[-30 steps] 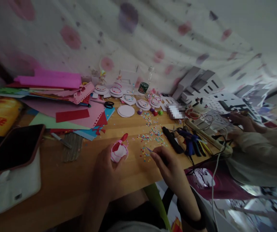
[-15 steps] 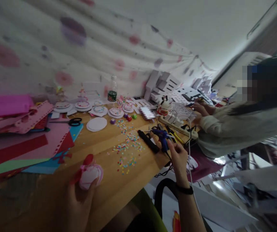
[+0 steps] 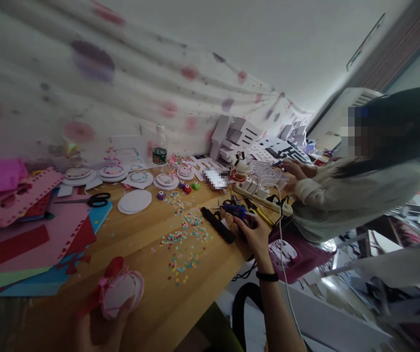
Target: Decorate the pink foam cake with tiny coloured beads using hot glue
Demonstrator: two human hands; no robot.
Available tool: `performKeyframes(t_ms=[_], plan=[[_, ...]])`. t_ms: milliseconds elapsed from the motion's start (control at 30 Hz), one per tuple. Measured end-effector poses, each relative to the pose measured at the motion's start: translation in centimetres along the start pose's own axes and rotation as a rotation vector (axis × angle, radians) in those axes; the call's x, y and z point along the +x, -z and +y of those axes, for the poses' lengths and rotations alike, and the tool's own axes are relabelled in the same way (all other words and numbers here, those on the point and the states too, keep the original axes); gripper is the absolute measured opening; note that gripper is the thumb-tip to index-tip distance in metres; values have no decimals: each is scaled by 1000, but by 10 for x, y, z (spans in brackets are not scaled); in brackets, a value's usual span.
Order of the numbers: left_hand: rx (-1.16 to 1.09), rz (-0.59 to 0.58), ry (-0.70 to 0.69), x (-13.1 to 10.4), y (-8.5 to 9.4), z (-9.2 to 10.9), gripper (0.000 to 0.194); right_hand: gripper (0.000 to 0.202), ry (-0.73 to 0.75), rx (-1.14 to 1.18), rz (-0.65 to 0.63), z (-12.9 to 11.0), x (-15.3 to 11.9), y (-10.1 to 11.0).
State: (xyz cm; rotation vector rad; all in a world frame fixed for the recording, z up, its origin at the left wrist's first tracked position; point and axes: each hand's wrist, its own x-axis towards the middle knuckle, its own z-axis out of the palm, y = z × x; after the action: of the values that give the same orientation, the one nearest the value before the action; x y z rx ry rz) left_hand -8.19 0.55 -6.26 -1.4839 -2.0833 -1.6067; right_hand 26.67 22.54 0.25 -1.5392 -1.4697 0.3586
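In my left hand (image 3: 105, 330), low on the left, is a small round white paper craft (image 3: 121, 292) with pink trim. A red piece (image 3: 114, 267) sticks up at its upper edge. My fingers are closed around its lower sides. Over at the table's right side, my right hand (image 3: 254, 233) has its fingers wrapped on a blue glue gun (image 3: 237, 210), whose handle is mostly hidden by the hand. Just left of that hand lies a black rod-shaped item (image 3: 217, 225). Yellow-handled pliers (image 3: 259, 211) rest behind the glue gun.
Colourful confetti dots (image 3: 184, 264) are scattered mid-table. Scissors (image 3: 98, 199) and coloured sheets (image 3: 30, 244) lie left. Round white discs (image 3: 135, 201), decorated pieces, and a bottle (image 3: 159, 146) stand behind. A power strip (image 3: 264, 198) with cables sits near a co-worker (image 3: 364, 195) at right.
My right hand has closed further around the glue gun, which has turned slightly. The view has swung a little right, and my left hand with the craft sits lower and farther left in the picture.
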Motion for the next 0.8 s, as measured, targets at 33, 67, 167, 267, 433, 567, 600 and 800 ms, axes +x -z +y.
performKeyframes(t_ms=[33, 67, 167, 267, 433, 567, 600, 800], plan=[[18, 0, -34, -1, -1, -1, 44, 55, 11, -16, -13, -1, 0, 0], [48, -1, -86, -2, -1, -1, 45, 54, 21, -32, -30, -2, 0, 0], [155, -20, -156, -2, 1, 1, 46, 47, 33, -83, -72, -7, 3, -3], [239, -17, -131, 0, 6, 7, 43, 40, 14, -112, -77, -12, 6, -8], [244, -87, -53, 0, 8, 21, 44, 38, -18, -62, -11, -26, 8, 0], [140, -56, 127, -7, 2, 30, 43, 45, -43, 63, -2, -56, -4, 22], [138, -73, 158, -9, 1, 32, 43, 45, -47, 105, -11, -66, -11, 27], [119, -10, 168, -4, 2, 45, 46, 33, -36, 384, -235, -127, -88, 33]])
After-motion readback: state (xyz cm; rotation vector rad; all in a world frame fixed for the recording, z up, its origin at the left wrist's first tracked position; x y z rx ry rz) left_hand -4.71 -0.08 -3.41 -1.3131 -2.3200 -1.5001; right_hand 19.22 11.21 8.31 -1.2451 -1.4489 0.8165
